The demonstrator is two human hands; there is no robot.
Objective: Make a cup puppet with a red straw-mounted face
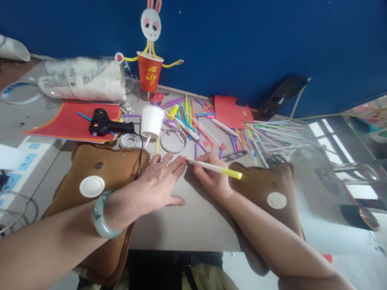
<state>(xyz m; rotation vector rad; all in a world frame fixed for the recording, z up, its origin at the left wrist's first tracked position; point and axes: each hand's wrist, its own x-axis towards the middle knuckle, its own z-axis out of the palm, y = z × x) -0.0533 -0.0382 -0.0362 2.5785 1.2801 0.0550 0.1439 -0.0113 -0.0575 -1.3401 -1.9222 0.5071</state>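
Note:
My right hand [213,177] grips a felt-tip marker [216,166] with a white barrel and a yellow end. The marker's tip points left at a small red piece [184,160] beside my left fingertips. Palm down on the table lies my left hand [159,181], fingers spread, with a ring and a green bangle at the wrist. Its fingertips are at the red piece; whether they press on it I cannot tell. Just beyond stand a white paper cup [152,121] with straw-like sticks below it and a roll of clear tape [173,140].
A rabbit figure on a red cup [150,72] stands by the blue wall. Colourful pipe cleaners [272,135], red paper [231,110], a black glue gun [105,124] and bagged paper cups [87,78] lie behind. Brown cushions [111,165] flank my hands.

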